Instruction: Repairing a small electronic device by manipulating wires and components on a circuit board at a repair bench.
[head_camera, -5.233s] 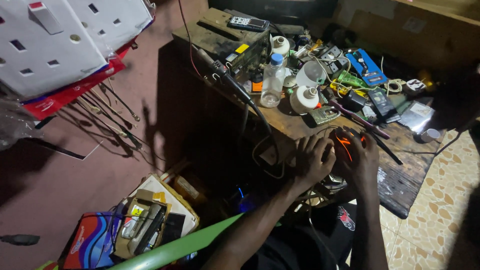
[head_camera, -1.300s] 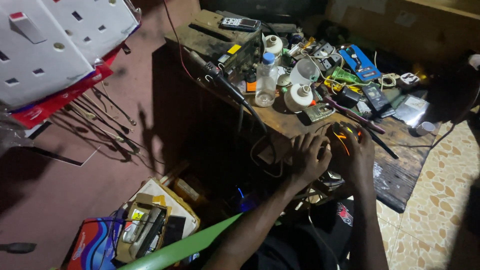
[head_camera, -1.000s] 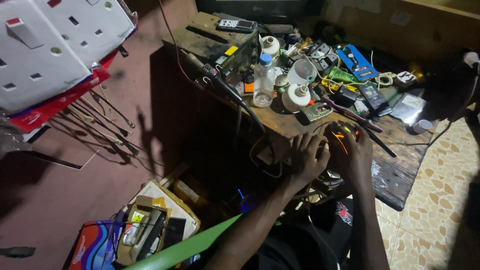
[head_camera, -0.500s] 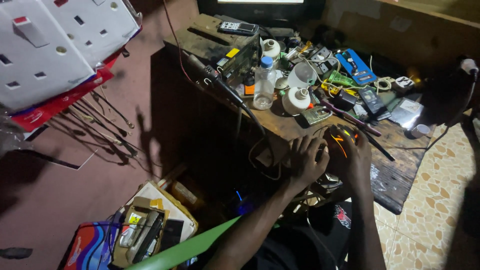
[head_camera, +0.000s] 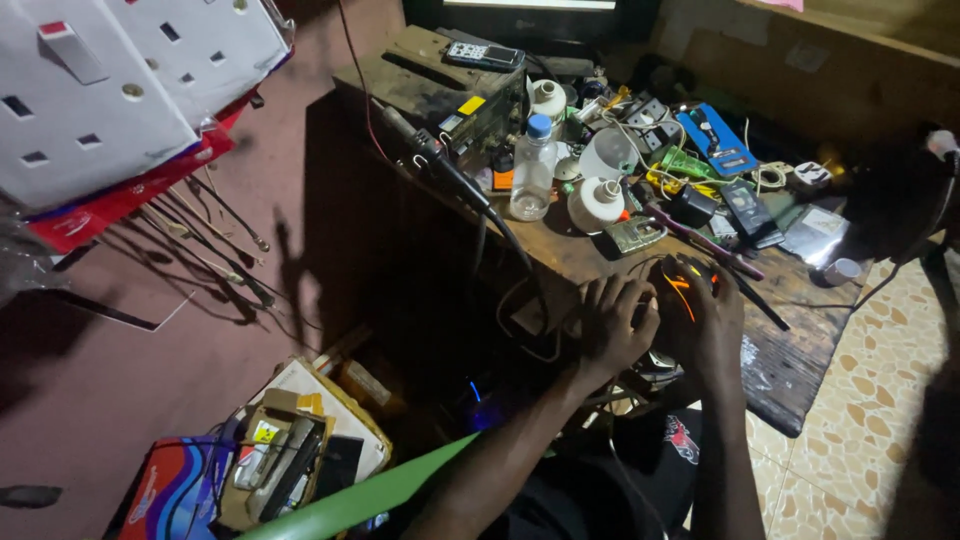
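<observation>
Both my hands are close together at the front edge of a cluttered wooden workbench (head_camera: 790, 365). My left hand (head_camera: 612, 322) has its fingers curled down over a small dark part that it mostly hides. My right hand (head_camera: 708, 312) is closed around the same small part, and thin orange wires (head_camera: 682, 292) show between the two hands. What the part is cannot be made out. A small green-grey circuit board (head_camera: 633, 234) lies just beyond my left hand.
On the bench stand a plastic bottle (head_camera: 530, 165), two white bulbs (head_camera: 595, 205), a blue package (head_camera: 715, 140), a black phone (head_camera: 748, 210) and a metal box (head_camera: 440, 90) with a remote (head_camera: 483, 55). White wall sockets (head_camera: 100, 80) hang upper left. A carton of tools (head_camera: 290, 450) sits on the floor.
Both hands stay together at the same spot on the bench edge, with only small finger movements. The view has shifted slightly.
</observation>
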